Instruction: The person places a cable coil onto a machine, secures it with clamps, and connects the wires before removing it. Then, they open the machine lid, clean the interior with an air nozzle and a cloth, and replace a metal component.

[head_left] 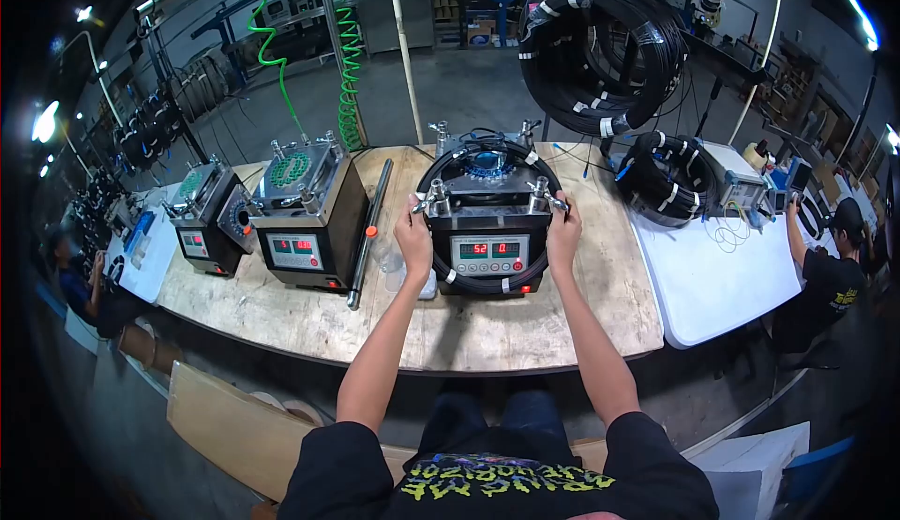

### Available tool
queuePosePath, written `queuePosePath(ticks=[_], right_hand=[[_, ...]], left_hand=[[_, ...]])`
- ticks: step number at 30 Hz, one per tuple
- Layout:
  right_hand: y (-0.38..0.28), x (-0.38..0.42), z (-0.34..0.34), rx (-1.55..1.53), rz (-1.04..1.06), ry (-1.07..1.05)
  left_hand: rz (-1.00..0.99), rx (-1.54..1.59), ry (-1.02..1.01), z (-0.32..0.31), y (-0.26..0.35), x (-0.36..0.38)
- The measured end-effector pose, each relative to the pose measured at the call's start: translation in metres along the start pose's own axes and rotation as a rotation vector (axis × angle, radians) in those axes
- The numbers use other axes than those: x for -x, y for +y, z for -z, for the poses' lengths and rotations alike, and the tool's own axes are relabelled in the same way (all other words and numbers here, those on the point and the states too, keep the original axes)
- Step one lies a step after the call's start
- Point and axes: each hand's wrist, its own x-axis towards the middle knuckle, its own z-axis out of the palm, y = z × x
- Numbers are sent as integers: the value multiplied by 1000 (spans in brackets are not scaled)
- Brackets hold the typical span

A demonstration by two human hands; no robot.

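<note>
In the head view, a benchtop polishing machine (441, 256) with a lit red digital display stands in front of me. A black cable coil (507, 285) loops around its top and hangs down over its front. My left hand (413, 241) is at the machine's front left corner, fingers closed around the wing nut (421, 204) there. At the front right corner, my right hand (563, 237) has its fingers on the other wing nut (557, 204). Both hands also lie against the outer sides of the coil. A blue round fixture (486, 165) shows on the machine's top plate.
Two similar machines (305, 215) (199, 225) stand to the left, beside a metal bar (371, 229). Green coiled hoses (269, 42) hang above. Black cable coils (664, 178) and a grey instrument (734, 178) are at right. People work at both sides (830, 281).
</note>
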Motion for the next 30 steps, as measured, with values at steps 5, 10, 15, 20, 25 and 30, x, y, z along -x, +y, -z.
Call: queuePosePath(ticks=[5, 10, 15, 20, 25, 30], right_hand=[[11, 34, -5, 36, 84, 108], [11, 98, -16, 14, 15, 174], [11, 101, -17, 10, 22, 164], [12, 64, 16, -29, -48, -14], [2, -6, 14, -201, 4, -55], [-22, -58, 6, 23, 94, -356]], left_hand=[[52, 22, 67, -3, -2, 41], [6, 64, 115, -16, -8, 87], [38, 70, 97, -13, -4, 88], [107, 67, 54, 2, -7, 72], [76, 55, -35, 21, -3, 17], [176, 104, -179, 12, 35, -29]])
